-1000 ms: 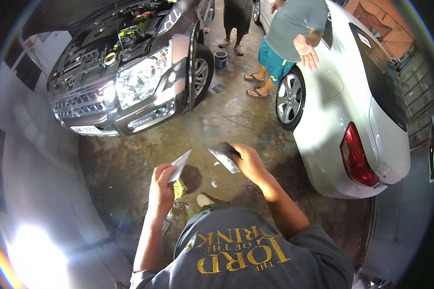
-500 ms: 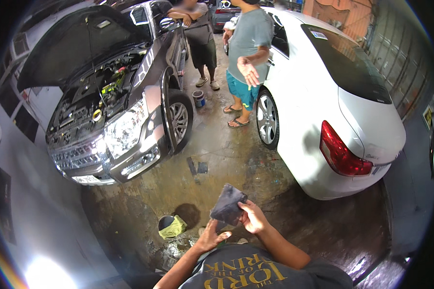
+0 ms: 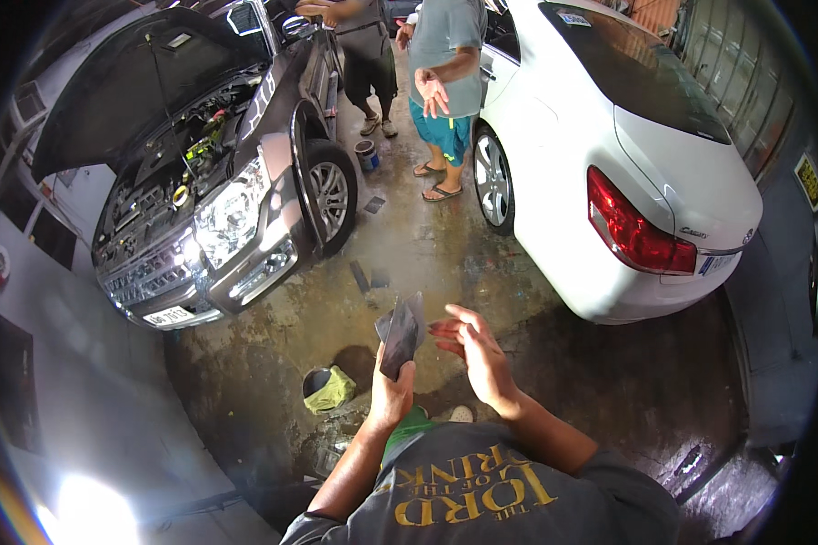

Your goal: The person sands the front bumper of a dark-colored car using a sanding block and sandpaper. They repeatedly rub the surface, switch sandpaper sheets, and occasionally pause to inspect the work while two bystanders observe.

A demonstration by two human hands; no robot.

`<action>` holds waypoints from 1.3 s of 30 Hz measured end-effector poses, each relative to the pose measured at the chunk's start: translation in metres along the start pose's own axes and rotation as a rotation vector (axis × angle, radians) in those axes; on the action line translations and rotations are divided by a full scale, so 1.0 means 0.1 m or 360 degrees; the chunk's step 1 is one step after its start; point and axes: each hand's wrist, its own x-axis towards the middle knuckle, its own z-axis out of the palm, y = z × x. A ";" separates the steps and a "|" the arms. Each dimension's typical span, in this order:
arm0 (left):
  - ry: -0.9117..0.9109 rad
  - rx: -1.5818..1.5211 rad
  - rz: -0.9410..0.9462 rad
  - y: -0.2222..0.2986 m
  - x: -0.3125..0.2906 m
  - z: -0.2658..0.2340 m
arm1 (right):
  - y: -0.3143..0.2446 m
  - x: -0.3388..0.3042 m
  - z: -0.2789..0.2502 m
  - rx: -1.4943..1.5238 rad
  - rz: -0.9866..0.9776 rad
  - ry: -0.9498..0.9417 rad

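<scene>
My left hand (image 3: 393,389) grips dark grey sandpaper (image 3: 402,338), seemingly more than one piece, held upright between thumb and fingers. One edge looks paler and thin. Just to the right, my right hand (image 3: 483,361) is raised with its fingers apart, holding nothing and clear of the sheets. Below and left of the sandpaper, a dark bucket (image 3: 313,381) stands on the wet floor. A yellow-green cloth (image 3: 338,391) hangs over its rim.
A dark car (image 3: 277,204) with its hood raised stands at left, a white car (image 3: 563,136) at right. Between them are two people, one in a grey shirt (image 3: 445,54) with a hand out. A paint can (image 3: 367,159) and dark flat scraps (image 3: 360,277) are on the floor.
The sandpaper has passed from my right hand to my left and is turned upright. My right hand has let go and spread its fingers. The view has shifted.
</scene>
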 end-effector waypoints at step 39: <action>-0.0044 0.0483 0.0128 0.46 -0.25 0.19 | -0.02 -0.07 0.09 -0.0311 -0.0550 -0.0171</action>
